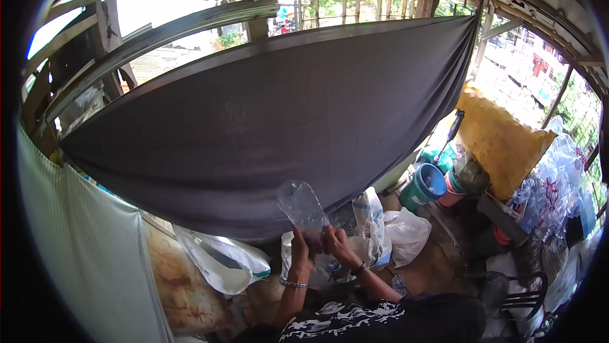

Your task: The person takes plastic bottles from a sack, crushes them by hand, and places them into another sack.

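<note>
A clear plastic bottle [301, 201] is held up in front of my body, its base end pointing away and up. My left hand [302, 249] is closed around its lower left side, a chain bracelet on the wrist. On the other side my right hand [340, 248] grips its near end, with a dark band on that wrist. The fingers partly hide that end, so I cannot make out the cap. Just below and beyond my hands are a white sack [369, 216] and a white plastic bag [407, 234].
A dark cloth [273, 114] hangs across the front. To the right stand a blue-green bucket [415, 196], a yellow sheet [501, 143] and bags of clear bottles [555, 184]. A black chair [530, 295] is at lower right, an open white sack [222, 260] at left.
</note>
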A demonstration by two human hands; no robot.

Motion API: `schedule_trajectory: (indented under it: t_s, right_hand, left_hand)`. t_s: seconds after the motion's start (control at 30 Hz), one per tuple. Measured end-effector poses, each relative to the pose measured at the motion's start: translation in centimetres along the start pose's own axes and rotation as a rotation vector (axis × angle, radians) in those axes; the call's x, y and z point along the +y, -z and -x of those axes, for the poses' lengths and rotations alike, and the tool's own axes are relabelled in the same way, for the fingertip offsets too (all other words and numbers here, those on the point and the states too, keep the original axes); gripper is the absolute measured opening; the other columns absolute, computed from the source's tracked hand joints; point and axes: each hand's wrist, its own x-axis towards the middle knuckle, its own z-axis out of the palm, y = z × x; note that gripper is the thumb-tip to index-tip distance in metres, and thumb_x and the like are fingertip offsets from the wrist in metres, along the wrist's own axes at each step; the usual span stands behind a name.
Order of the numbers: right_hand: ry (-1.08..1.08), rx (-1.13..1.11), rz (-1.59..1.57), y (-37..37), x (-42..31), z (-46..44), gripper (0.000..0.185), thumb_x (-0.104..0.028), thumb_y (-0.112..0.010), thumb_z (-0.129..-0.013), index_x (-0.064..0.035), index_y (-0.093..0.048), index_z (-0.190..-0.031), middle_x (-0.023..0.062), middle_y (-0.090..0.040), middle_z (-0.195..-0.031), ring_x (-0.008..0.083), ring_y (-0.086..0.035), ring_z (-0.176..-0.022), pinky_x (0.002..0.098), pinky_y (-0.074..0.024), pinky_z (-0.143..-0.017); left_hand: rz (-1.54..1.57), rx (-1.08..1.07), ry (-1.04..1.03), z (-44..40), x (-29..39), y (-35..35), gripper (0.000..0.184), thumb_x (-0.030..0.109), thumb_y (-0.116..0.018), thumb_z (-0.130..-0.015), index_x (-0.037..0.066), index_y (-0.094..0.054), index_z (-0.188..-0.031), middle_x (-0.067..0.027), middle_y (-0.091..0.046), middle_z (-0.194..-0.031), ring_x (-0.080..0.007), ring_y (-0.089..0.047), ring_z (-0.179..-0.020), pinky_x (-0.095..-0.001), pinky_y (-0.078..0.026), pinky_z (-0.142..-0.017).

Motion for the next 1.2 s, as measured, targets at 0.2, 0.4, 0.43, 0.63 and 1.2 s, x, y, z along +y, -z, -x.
schedule_trajectory:
  t_s: [0.2,0.4,0.43,0.63,1.2]
  right_hand:
    - [0.046,-0.063,0.009,4.1,1.2,-1.7,0.052,-0.04,-0.045,-0.104,-0.0031,-0.051,-0.068,-0.0025,-0.049,-0.058,0.0083,-0.045,-0.052,0.0286,-0.0351,-0.046]
    - [0.298,0.394,0.689,7.6,-0.6,-3.7,0.028,-0.021,-0.061,-0.095,0.0031,-0.058,-0.081,0.0207,-0.062,-0.071,0.0376,-0.061,-0.057,0.0391,-0.0455,-0.052]
    - [0.342,0.341,0.631,8.3,0.6,-4.1,0.027,-0.022,-0.061,-0.095,0.0025,-0.06,-0.084,0.0206,-0.063,-0.076,0.0375,-0.062,-0.064,0.0403,-0.0471,-0.058]
    - [0.472,0.031,0.371,11.3,0.6,-3.4,0.03,-0.023,-0.057,-0.098,0.0036,-0.062,-0.111,0.0197,-0.063,-0.093,0.0351,-0.062,-0.094,0.0398,-0.0476,-0.086]
    - [-0.211,0.314,-0.17,20.9,2.3,-7.1,0.068,-0.059,-0.036,-0.102,-0.0086,-0.041,-0.056,-0.0013,-0.042,-0.051,0.0087,-0.042,-0.045,0.0296,-0.0336,-0.042]
  left_hand:
    - [0.056,-0.235,0.133,-1.6,-1.4,-1.0,0.072,0.068,-0.032,-0.097,0.004,-0.065,-0.105,-0.0029,-0.066,-0.09,-0.0166,-0.065,-0.081,-0.0339,-0.054,-0.072]
    - [-0.519,-0.003,-0.264,-2.1,-3.2,-5.5,0.055,0.05,-0.044,-0.102,-0.001,-0.064,-0.109,-0.0073,-0.067,-0.099,-0.0168,-0.065,-0.085,-0.0326,-0.052,-0.076]
    - [-0.528,0.006,-0.403,-2.5,-4.5,-5.9,0.052,0.046,-0.046,-0.102,-0.002,-0.064,-0.11,-0.0091,-0.068,-0.103,-0.0173,-0.066,-0.088,-0.0326,-0.052,-0.078]
    - [-0.468,0.102,-0.439,-4.6,-8.5,-8.2,0.05,0.041,-0.058,-0.097,-0.009,-0.065,-0.106,-0.0205,-0.068,-0.101,-0.0284,-0.066,-0.089,-0.0414,-0.048,-0.074]
    - [-0.583,0.278,-0.351,-3.5,-14.5,-15.9,0.058,0.05,-0.05,-0.1,0.004,-0.049,-0.064,-0.0012,-0.041,-0.059,-0.0125,-0.036,-0.058,-0.0351,-0.029,-0.053]
